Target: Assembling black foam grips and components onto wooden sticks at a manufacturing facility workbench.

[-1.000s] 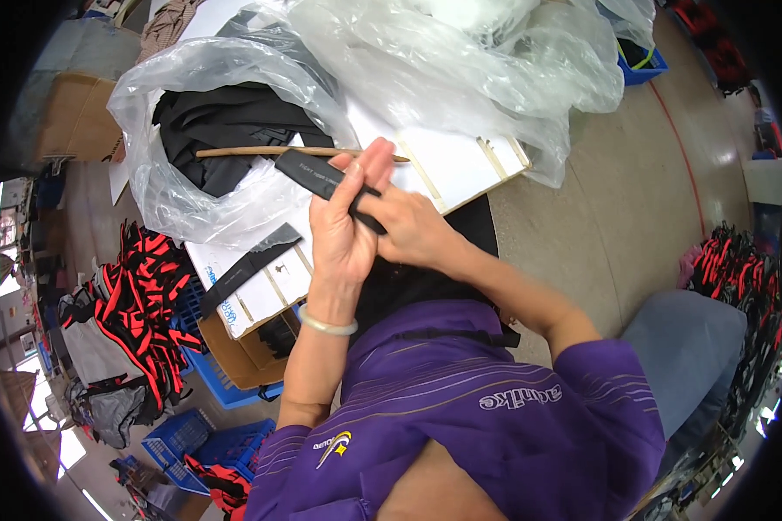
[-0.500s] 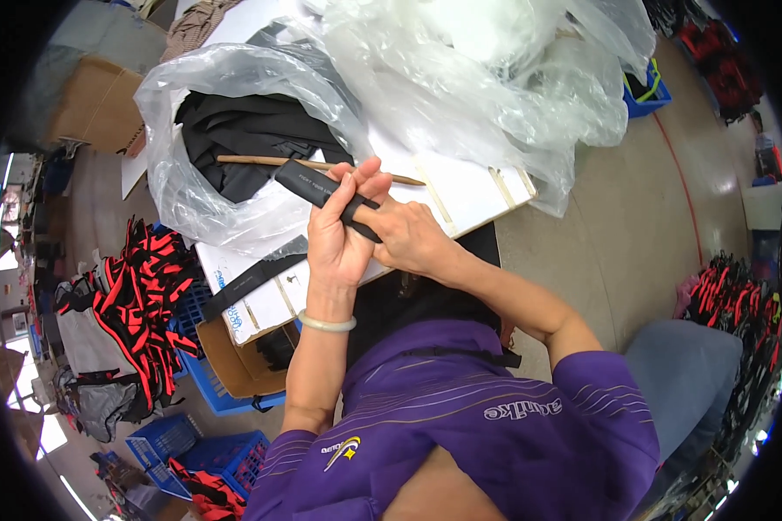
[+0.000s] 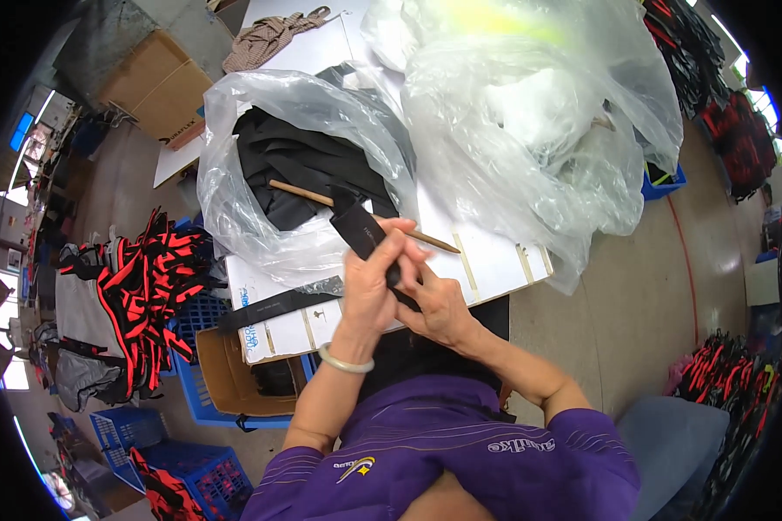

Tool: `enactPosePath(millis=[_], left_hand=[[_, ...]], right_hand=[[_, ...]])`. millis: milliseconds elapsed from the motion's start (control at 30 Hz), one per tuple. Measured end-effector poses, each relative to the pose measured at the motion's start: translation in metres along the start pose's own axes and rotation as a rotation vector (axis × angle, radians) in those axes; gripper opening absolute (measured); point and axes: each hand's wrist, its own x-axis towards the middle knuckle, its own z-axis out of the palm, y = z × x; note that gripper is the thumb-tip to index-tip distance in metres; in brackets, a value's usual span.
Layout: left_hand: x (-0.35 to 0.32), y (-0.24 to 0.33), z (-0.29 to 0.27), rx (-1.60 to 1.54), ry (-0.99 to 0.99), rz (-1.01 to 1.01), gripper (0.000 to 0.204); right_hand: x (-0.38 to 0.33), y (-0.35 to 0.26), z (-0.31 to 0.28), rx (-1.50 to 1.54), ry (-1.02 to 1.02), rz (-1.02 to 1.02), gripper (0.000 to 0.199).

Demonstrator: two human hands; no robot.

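Note:
Both my hands grip a narrow black fabric piece (image 3: 356, 226) above the white table (image 3: 495, 260). My left hand (image 3: 369, 282) wraps around its middle, a pale bangle on the wrist. My right hand (image 3: 439, 304) pinches its lower end close beside the left. A thin wooden stick (image 3: 300, 193) lies across the table just behind the piece, its far end over a clear plastic bag (image 3: 235, 217) full of black fabric pieces (image 3: 287, 165). A flat black strip (image 3: 278, 302) lies on the table's near left edge.
Large crumpled clear plastic bags (image 3: 530, 113) cover the table's right and back. An open cardboard box (image 3: 226, 382) and blue crates (image 3: 191, 321) stand below the table's left side. Red-and-black garments (image 3: 139, 286) are piled at left, more at far right (image 3: 730, 373).
The view has tilted, so the table and bags sit lower in the picture. My hands keep their hold on the black piece, its upper end now pointing more to the upper left.

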Motion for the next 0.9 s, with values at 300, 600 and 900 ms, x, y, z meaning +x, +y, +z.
enactPosePath(millis=[300, 600, 900], left_hand=[[0.002, 0.021, 0.013, -0.102, -0.154, 0.055, 0.030], [-0.014, 0.017, 0.029, 0.768, -0.171, 0.209, 0.025], [-0.027, 0.014, 0.024, 0.671, -0.345, 0.035, 0.027]], right_hand=[[0.010, -0.005, -0.024, 0.085, 0.184, -0.247, 0.035], [0.023, -0.018, -0.111, 0.445, 0.413, -0.221, 0.062], [0.049, -0.030, -0.127, 0.578, -0.042, -0.370, 0.020]])
